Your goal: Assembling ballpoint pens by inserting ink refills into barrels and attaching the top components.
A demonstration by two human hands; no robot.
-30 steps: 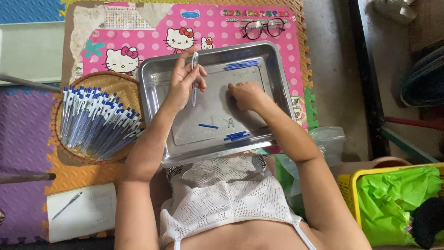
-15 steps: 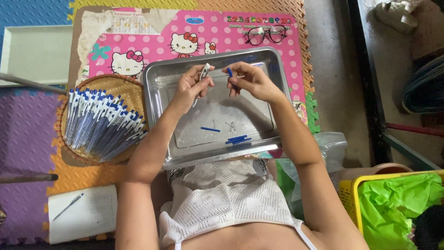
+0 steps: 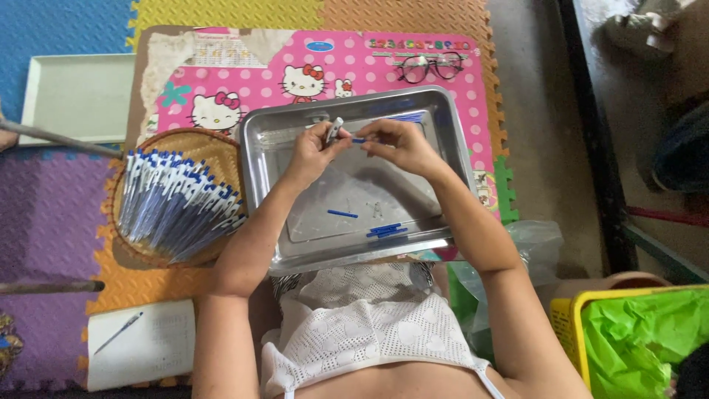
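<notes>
Hands meet above the far end of a shiny rectangular metal tray (image 3: pixel 450 148), left hand (image 3: pixel 309 154) pinching a slim clear pen barrel (image 3: pixel 334 131), right hand (image 3: pixel 395 142) gripping a small blue plastic piece (image 3: pixel 358 140) just beside it.

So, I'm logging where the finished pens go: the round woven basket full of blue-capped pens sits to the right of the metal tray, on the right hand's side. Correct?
Not quite. The head view shows the woven basket of blue-capped pens to the left of the metal tray, on the left hand's side. The rest holds.
</notes>
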